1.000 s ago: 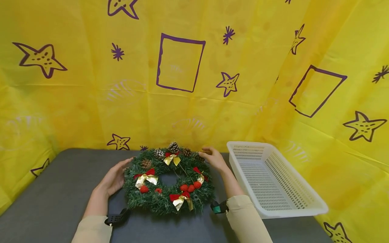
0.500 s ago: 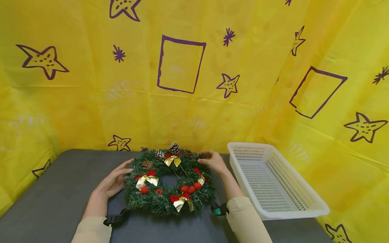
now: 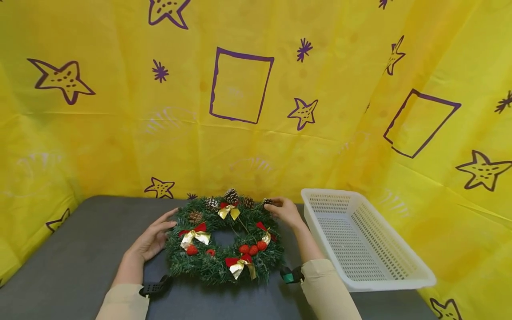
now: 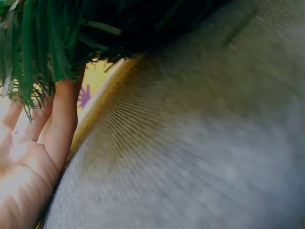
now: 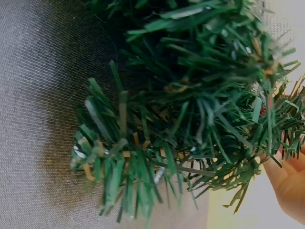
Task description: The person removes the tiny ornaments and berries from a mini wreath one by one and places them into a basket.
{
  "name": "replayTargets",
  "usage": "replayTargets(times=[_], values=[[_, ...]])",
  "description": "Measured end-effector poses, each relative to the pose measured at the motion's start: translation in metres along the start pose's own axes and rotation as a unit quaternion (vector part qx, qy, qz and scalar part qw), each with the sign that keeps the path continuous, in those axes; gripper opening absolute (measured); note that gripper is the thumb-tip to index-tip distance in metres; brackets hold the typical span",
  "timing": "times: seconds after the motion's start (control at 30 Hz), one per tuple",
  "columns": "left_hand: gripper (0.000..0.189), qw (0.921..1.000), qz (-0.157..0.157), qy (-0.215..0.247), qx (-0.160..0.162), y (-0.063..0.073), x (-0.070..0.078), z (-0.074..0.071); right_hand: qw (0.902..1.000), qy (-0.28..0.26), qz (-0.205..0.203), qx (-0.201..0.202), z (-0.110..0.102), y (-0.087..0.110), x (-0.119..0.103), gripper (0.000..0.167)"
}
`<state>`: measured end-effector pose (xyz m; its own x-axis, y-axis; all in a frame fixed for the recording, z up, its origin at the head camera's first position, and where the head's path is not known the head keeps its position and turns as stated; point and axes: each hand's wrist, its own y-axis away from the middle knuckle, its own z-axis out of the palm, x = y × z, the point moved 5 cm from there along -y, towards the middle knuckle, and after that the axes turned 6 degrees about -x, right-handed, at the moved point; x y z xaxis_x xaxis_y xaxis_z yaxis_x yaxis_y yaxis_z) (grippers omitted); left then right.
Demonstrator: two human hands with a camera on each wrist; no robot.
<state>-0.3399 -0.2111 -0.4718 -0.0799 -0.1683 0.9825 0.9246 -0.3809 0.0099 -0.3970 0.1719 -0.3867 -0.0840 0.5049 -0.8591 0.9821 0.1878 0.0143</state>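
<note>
A round green artificial wreath (image 3: 180, 262) lies on the dark table, trimmed with red and gold bows, red berries and pine cones. At its left edge my left hand (image 3: 149, 240) rests with fingers extended against the greenery; in the left wrist view the palm of that hand (image 4: 28, 157) faces the wreath, the fingertips hidden behind the needles. My right hand (image 3: 289, 213) pinches a small dark pine cone (image 3: 268, 202) at the wreath's upper right, between thumb and fingers. In the right wrist view, needles cover most of the right hand (image 5: 288, 186).
To the right stands a white perforated plastic basket (image 3: 360, 244), close beside my right forearm. The dark grey table (image 3: 72, 266) stretches left of the wreath. A yellow cloth (image 3: 248, 146) with purple drawings hangs behind and at both sides.
My right hand has lowered its fingers to the pine cone at the upper right and now pinches it. The left hand's thumb has come up against the wreath's left edge.
</note>
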Motion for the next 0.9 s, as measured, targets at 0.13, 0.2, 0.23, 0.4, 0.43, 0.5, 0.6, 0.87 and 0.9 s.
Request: replayTargets(times=[0.13,0.2,0.23,0.4,0.43,0.5,0.6,0.87,0.9], values=[[0.07,0.9999,0.006,-0.011,0.0,-0.003,0.005,0.003,0.9989,-0.047,-0.004,0.003,-0.006,-0.003,-0.003,0.054],[0.071,0.9999,0.005,-0.013,0.002,-0.004,0.006,0.004,0.9971,-0.076,-0.004,0.005,-0.008,-0.004,-0.005,0.054],[0.072,0.9999,0.005,-0.015,0.002,-0.005,0.007,0.005,0.9962,-0.086,-0.004,0.007,-0.009,-0.004,-0.005,0.054],[0.074,0.9996,0.0,-0.028,0.001,-0.005,0.009,0.007,0.9933,-0.115,-0.004,0.016,-0.013,-0.006,-0.01,0.054],[0.074,0.9994,-0.001,-0.034,0.0,-0.004,0.009,0.007,0.9926,-0.12,-0.004,0.018,-0.014,-0.006,-0.012,0.054],[0.074,0.999,-0.004,-0.044,0.0,-0.003,0.008,0.007,0.9917,-0.127,-0.005,0.021,-0.016,-0.007,-0.014,0.054],[0.073,0.999,0.001,-0.045,-0.002,-0.002,0.006,0.006,0.9908,-0.132,-0.003,0.031,-0.019,-0.008,-0.018,0.053],[0.072,0.9995,0.017,-0.025,-0.011,0.003,-0.001,0.006,0.9884,-0.143,-0.005,0.051,-0.031,-0.006,-0.027,0.05],[0.072,0.9995,0.015,-0.024,-0.01,0.004,-0.002,0.007,0.9877,-0.146,-0.004,0.056,-0.033,-0.006,-0.027,0.05]])
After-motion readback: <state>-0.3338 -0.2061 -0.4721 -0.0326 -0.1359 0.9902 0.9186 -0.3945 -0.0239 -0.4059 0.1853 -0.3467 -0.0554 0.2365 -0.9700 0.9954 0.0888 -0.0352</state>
